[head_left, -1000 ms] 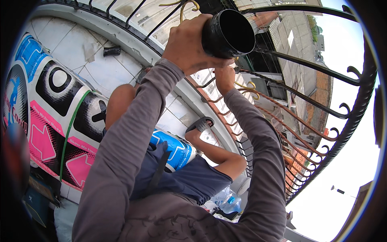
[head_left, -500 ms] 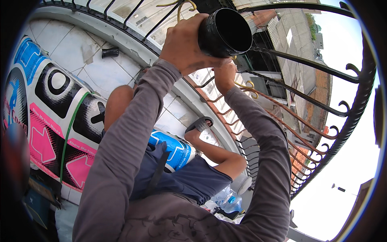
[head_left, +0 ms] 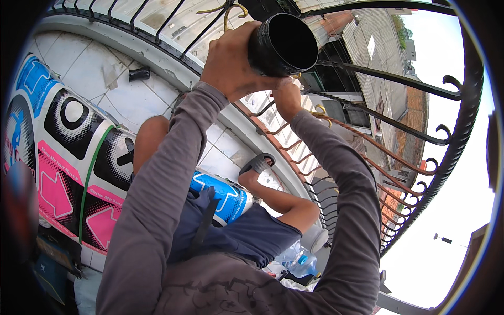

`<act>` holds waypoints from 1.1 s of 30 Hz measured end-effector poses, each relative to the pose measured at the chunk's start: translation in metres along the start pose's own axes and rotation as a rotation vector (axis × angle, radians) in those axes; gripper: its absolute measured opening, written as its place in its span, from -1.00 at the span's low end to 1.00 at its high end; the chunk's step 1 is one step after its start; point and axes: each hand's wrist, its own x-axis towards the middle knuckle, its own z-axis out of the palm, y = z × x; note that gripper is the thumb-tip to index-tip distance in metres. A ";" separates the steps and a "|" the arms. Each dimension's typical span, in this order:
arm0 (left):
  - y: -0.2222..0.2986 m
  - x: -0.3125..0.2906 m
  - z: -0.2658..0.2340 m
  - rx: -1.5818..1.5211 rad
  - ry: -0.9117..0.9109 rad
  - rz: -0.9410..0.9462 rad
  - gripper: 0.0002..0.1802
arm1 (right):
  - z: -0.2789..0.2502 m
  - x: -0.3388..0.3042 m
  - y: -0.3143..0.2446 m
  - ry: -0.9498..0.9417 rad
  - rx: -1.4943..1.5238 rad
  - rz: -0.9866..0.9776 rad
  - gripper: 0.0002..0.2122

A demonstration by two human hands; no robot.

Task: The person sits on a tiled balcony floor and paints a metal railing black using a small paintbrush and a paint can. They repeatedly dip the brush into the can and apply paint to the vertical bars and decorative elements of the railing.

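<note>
My left hand (head_left: 227, 64) is wrapped round a black cup-shaped pot (head_left: 261, 51), held tilted so that its wide round mouth shows. The inside looks dark, and I cannot make out its contents. Just below the pot, close to the bars, my right hand (head_left: 287, 100) is closed with its fingertips hidden behind my left hand and the pot; what it holds does not show. Both hands are at the metal railing (head_left: 401, 77), whose bars end in curls. Some bars are black, others reddish brown (head_left: 388, 157), and a few curls are gold (head_left: 321, 111).
A printed mat or padded sheet (head_left: 63, 152) with pink and blue arrows and a green strap lies on my left. A small black object (head_left: 139, 74) rests on the white tiles (head_left: 68, 52). By my lap are a clear plastic bottle (head_left: 302, 265) and my sandalled foot (head_left: 254, 170).
Both hands and the pot have shifted slightly left in the picture, along with the railing behind them. My grip on the pot looks the same.
</note>
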 end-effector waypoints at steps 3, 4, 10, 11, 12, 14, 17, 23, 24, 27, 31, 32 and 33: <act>0.000 -0.001 -0.002 -0.020 0.010 0.000 -0.11 | -0.006 -0.002 -0.007 0.003 -0.019 0.019 -0.74; 0.000 -0.001 -0.002 -0.016 0.002 -0.013 -0.11 | -0.007 -0.001 -0.008 -0.011 -0.095 0.099 -0.75; 0.001 0.000 0.000 -0.002 -0.016 -0.026 -0.10 | -0.010 0.006 0.000 -0.091 0.065 0.046 -0.79; 0.000 0.000 -0.001 -0.005 -0.013 -0.022 -0.11 | -0.011 0.005 0.001 -0.068 0.038 0.021 -0.78; 0.001 0.000 -0.001 -0.008 -0.010 -0.020 -0.11 | -0.013 0.004 0.001 0.006 0.025 0.063 -0.77; 0.000 0.000 -0.002 0.012 -0.003 -0.030 -0.10 | -0.016 0.002 -0.002 0.071 -0.066 0.140 -0.77; 0.001 0.000 -0.001 -0.004 -0.014 -0.027 -0.10 | -0.016 -0.002 -0.008 0.046 0.077 0.025 -0.76; 0.000 0.000 -0.003 -0.038 -0.012 -0.023 -0.10 | -0.003 -0.002 -0.006 0.077 -0.031 0.032 -0.74; 0.000 0.000 -0.002 -0.081 -0.013 -0.026 -0.11 | -0.002 -0.002 -0.003 0.099 -0.204 0.016 -0.73; 0.000 0.000 -0.001 -0.021 -0.023 -0.030 -0.11 | -0.011 0.002 0.004 -0.081 -0.302 0.166 -0.73; 0.001 0.000 -0.002 -0.010 -0.026 -0.041 -0.13 | -0.044 0.000 0.008 -0.221 -0.354 0.312 -0.71; 0.001 0.000 -0.002 -0.016 -0.021 -0.040 -0.13 | -0.054 -0.002 0.009 -0.223 -0.372 0.343 -0.70; 0.002 0.001 -0.002 -0.026 -0.014 -0.044 -0.14 | -0.064 -0.005 0.011 -0.247 -0.371 0.352 -0.69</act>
